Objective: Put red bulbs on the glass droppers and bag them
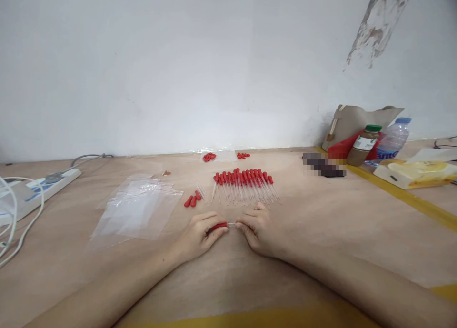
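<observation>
Between thumb and fingers, my left hand [203, 232] grips a red rubber dropper bulb [218, 226]. My right hand [257, 230] pinches a thin clear glass tube [231, 224], whose left end meets the bulb's mouth; how deep it sits inside I cannot tell. Just beyond the hands lies a row of red-topped droppers [244, 178], side by side with their tips toward me. Left of that row are a few loose red bulbs [193, 200] and several bare glass tubes [201, 191].
Clear plastic bags [143, 209] are spread at the left, near a power strip [53, 187] with white cables. Two small heaps of red bulbs [209, 157] lie by the wall. Bottles [363, 144], a grey bag [357, 116] and a tissue pack [417, 173] stand at the right.
</observation>
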`<state>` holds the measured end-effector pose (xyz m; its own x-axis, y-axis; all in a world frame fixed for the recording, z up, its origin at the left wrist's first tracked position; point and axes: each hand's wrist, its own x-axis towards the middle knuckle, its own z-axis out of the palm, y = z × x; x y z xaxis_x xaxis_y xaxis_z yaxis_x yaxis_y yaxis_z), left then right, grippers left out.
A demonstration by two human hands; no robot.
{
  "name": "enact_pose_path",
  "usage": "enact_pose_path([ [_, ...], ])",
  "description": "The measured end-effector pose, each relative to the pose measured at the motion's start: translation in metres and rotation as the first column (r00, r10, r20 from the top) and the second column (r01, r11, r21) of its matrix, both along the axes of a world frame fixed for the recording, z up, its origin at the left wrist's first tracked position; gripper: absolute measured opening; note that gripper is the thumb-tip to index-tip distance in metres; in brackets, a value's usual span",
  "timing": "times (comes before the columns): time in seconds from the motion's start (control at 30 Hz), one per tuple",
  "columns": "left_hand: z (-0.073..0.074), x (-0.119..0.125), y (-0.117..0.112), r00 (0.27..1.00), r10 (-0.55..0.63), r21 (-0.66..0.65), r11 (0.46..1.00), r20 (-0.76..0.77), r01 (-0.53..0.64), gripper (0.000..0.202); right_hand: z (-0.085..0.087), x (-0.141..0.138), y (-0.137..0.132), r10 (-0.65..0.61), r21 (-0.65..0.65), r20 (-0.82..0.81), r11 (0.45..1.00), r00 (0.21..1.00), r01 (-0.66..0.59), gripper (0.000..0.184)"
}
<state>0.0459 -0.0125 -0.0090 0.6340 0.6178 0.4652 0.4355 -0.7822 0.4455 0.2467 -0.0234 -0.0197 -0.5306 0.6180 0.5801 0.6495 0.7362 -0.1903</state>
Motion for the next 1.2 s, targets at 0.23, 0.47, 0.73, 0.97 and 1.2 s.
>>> enact_pose_path([
  [0.23,0.006,-0.013,0.012,0.989,0.137,0.105,0.984,0.049,-0.141,0.025,0.016,0.009,-0.003,-0.096,-0.119,0.036,0.988,0.995,0.099,0.018],
  [0.47,0.006,-0.056,0.064,0.719,0.625,-0.247,0.781,0.304,-0.574,0.041,0.039,0.016,0.049,-0.446,-0.498,-0.077,0.792,0.892,0.353,0.029],
  [0.73,-0.004,-0.07,0.077,0.778,0.589,-0.329,0.795,0.221,-0.509,0.033,0.04,-0.035,0.102,-0.642,-0.258,0.096,0.722,0.761,0.642,0.024],
  [0.97,-0.007,-0.069,0.076,0.797,0.575,-0.42,0.779,0.184,-0.465,0.033,0.027,-0.037,0.11,-0.655,-0.214,0.18,0.702,0.734,0.679,0.027],
  [1.2,-0.01,-0.07,0.078,0.802,0.574,-0.394,0.784,0.165,-0.48,0.034,0.028,-0.039,0.103,-0.631,-0.193,0.163,0.734,0.759,0.651,0.027],
])
